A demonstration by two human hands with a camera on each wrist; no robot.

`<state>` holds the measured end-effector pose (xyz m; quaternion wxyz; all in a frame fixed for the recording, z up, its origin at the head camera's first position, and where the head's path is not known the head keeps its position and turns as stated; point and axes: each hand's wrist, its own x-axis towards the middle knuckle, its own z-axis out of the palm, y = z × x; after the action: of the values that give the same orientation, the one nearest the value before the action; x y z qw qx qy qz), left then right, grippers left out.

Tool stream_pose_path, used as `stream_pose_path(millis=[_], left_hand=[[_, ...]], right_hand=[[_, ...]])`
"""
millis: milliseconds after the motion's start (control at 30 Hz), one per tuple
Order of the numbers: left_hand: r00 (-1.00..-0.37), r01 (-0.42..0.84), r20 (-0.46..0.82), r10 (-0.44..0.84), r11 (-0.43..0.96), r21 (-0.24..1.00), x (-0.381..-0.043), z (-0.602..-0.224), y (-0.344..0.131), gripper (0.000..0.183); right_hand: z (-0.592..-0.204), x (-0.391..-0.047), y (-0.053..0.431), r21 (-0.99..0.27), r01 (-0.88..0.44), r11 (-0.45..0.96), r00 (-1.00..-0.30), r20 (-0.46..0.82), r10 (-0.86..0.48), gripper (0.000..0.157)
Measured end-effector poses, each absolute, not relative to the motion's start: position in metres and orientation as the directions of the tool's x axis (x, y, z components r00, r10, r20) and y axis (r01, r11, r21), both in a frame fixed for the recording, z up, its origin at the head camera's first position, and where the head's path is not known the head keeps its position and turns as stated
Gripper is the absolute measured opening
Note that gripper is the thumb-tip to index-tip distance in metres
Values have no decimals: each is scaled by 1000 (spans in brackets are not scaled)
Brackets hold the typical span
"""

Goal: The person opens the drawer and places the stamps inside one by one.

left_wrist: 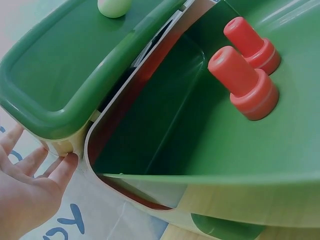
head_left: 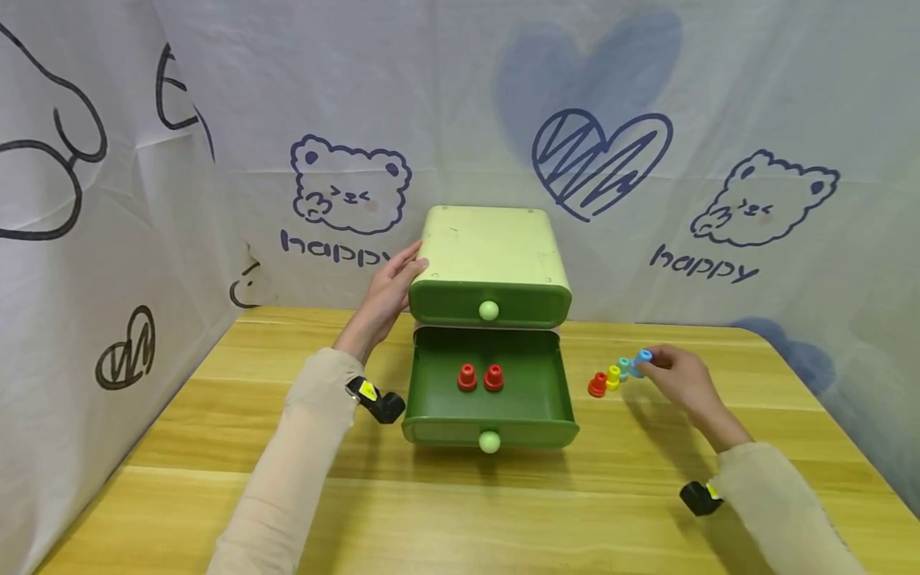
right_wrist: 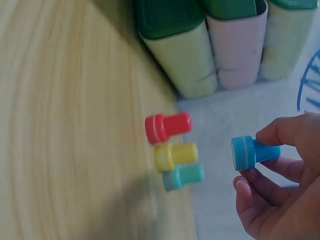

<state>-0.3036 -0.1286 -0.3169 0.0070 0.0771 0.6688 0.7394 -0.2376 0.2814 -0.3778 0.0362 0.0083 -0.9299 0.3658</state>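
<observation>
A small drawer cabinet point(head_left: 493, 243) with a cream top and green drawers stands on the table. Its lower drawer point(head_left: 532, 391) is pulled out and holds two red toy stamps point(head_left: 467, 378), both upright. My left hand point(head_left: 384, 299) rests with extended fingers against the cabinet's left side, fingertips touching the shell in the left wrist view. To the right, my right hand point(head_left: 679, 379) pinches a blue toy stamp point(right_wrist: 245, 153) between thumb and fingers, above the tabletop. Near it stand a red stamp point(right_wrist: 167, 127), a yellow stamp point(right_wrist: 175, 156) and a teal stamp point(right_wrist: 184, 177) in a row.
The upper drawer point(head_left: 446, 304) is closed, with a pale round knob. A similar knob point(head_left: 489, 442) sticks out from the lower drawer's front. The wooden table point(head_left: 503, 519) ends against a white cloth backdrop point(head_left: 460, 96) with bear and heart drawings.
</observation>
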Motion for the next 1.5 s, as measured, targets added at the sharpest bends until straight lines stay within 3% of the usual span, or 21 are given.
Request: stream_pose_path(millis=[267, 733, 1500], left_hand=[[-989, 89, 100, 111, -105, 991, -305, -319, -130, 58], [-988, 93, 104, 113, -104, 990, -303, -320, -131, 58], [-988, 95, 105, 118, -86, 992, -304, -317, -130, 57]], right_hand=[[-363, -231, 260, -670, -132, 730, -991, 113, -75, 33], [-347, -227, 235, -740, -171, 650, -978, 48, -203, 28], [-310, -224, 207, -650, -326, 687, -923, 63, -379, 24]])
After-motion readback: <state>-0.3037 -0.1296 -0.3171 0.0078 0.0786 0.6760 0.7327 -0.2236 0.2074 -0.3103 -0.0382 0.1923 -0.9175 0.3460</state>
